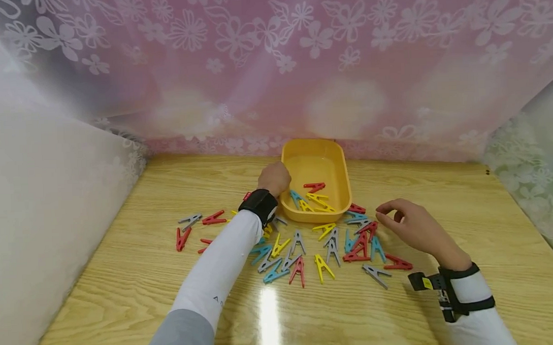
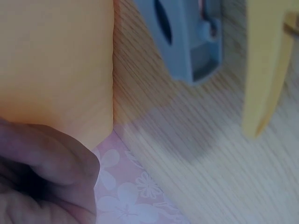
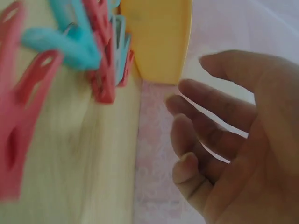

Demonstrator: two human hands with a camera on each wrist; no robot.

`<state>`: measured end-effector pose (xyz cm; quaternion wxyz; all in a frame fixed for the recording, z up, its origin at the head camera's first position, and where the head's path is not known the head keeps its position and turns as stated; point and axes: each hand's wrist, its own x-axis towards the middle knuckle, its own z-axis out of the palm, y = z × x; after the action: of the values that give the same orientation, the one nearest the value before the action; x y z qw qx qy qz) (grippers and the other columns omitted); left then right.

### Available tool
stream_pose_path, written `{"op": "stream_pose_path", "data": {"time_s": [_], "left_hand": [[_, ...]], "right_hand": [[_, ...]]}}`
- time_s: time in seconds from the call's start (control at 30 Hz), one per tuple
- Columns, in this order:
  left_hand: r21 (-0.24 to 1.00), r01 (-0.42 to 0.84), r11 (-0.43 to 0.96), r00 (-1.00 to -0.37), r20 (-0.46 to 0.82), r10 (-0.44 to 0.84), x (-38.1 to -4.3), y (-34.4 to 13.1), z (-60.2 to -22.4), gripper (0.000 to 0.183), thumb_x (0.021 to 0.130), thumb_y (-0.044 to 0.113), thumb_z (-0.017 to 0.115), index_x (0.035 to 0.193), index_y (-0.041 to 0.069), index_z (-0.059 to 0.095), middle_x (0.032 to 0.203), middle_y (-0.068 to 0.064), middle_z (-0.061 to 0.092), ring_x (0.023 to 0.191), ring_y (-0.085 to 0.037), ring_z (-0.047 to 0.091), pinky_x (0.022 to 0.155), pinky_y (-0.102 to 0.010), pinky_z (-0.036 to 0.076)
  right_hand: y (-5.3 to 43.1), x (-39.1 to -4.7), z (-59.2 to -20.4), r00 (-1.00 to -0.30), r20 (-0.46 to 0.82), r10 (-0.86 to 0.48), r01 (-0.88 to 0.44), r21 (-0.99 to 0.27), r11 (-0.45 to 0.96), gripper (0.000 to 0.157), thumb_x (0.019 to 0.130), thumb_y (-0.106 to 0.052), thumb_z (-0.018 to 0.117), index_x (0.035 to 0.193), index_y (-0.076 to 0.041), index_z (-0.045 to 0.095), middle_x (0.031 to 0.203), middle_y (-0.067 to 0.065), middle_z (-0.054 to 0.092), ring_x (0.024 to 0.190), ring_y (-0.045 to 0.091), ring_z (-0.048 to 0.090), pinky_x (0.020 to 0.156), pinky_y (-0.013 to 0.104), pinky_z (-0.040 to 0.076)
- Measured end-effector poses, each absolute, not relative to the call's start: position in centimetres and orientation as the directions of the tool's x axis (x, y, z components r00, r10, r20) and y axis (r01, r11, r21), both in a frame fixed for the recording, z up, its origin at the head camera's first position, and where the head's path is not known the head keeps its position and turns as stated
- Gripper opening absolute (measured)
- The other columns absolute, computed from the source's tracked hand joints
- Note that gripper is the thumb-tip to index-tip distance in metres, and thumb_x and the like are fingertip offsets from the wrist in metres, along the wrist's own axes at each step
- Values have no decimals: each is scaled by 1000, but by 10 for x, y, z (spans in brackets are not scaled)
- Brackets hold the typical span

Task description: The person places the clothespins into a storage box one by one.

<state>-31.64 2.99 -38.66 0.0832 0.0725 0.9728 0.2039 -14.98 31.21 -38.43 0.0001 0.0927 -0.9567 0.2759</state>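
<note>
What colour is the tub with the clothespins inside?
The tub is yellow-orange, clearest in the head view.

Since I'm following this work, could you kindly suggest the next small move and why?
The right hand should probably pinch the nearest red clothespin: that hand is open, empty and close beside it, while the yellow plastic tub holds only a few clothespins and many more lie on the wood-grain table.

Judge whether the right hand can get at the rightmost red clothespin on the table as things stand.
Probably yes: the right hand looks empty and relaxed close by, and nothing lies on top of the rightmost red clothespin, though the hand would likely need to draw back.
</note>
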Motion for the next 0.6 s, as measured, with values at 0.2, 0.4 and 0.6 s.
{"op": "stream_pose_path", "data": {"time_s": [0.2,0.4,0.6], "left_hand": [[413,109,904,-974,-139,181,-316,30,-386,23,97,14,50,85,2,66,82,-10,61,67,-21,59,54,-28,48],[403,118,908,-975,-129,184,-316,30,-386,23,97,14,50,85,2,65,81,-10,61,68,-21,59,55,-28,48],[407,111,906,-975,-133,179,-317,30,-387,22,97,14,50,87,2,66,81,-10,61,67,-21,60,55,-29,49]], "right_hand": [[324,-130,-390,-973,-85,-217,-133,-558,819,39,94,-34,61,118,-4,62,101,6,58,78,20,48,55,31,41],[332,-116,-399,-945,-190,-266,-114,-573,812,50,84,-39,73,118,-4,61,111,6,59,86,20,48,66,31,43],[336,-109,-412,-919,-228,-322,-130,-595,793,49,79,-36,77,112,-3,61,103,3,59,80,15,48,66,29,45]]}}
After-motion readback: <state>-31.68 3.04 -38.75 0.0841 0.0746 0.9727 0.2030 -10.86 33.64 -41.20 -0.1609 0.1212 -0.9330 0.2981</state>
